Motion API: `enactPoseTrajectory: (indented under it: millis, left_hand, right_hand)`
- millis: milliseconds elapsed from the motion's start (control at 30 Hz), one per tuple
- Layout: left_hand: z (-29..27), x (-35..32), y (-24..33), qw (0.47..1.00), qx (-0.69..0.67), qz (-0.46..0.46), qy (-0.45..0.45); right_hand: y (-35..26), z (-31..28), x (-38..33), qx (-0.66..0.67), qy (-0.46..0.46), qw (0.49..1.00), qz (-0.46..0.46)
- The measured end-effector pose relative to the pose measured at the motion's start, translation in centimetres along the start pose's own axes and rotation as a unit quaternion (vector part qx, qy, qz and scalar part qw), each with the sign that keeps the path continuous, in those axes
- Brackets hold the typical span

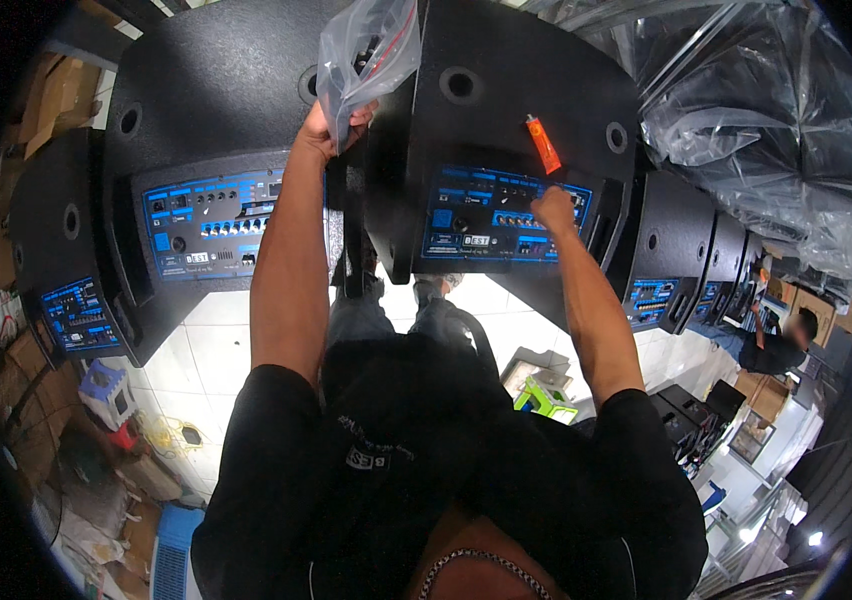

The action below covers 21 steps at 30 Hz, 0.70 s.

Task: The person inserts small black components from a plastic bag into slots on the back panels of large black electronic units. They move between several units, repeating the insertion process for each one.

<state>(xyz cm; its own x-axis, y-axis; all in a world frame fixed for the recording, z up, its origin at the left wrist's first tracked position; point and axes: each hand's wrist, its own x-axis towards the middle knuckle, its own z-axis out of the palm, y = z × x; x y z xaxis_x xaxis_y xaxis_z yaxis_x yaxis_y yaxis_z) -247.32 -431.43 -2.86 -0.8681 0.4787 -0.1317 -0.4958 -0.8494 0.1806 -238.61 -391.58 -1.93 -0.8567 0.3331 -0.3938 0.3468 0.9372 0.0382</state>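
Observation:
My left hand (331, 130) is closed around the lower part of a clear zip bag (371, 75), which has small dark pieces inside and a red strip along its seal. The bag is above the gap between two large black speakers. My right hand (552, 210) is at the upper right of a blue-marked control panel (476, 222) on the right speaker (506, 60). Its fingers are drawn together against the panel; whatever lies between them is hidden. Just beyond that hand, an orange tube (542, 143) rests on the speaker's black surface.
The left speaker (206, 100) has a similar panel with a row of knobs. More speakers (674, 230) line both sides. Clear plastic sheeting (766, 120) covers things at the far right. A green stool (546, 400) stands on the floor below. Another person (781, 342) is farther right.

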Motion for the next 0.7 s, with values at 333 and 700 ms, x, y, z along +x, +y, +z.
enactPoseTrajectory:
  millis: [333,700]
  left_hand:
    - [-1.0,0.0,0.0,1.000,-0.001,-0.006,-0.009]
    - [-0.6,-0.5,-0.2,1.000,-0.003,-0.012,-0.001]
  right_hand:
    - [2.8,-1.2,0.6,0.148,-0.094,0.984,-0.019]
    - [4.0,0.0,1.4,0.388,-0.199,0.884,0.167]
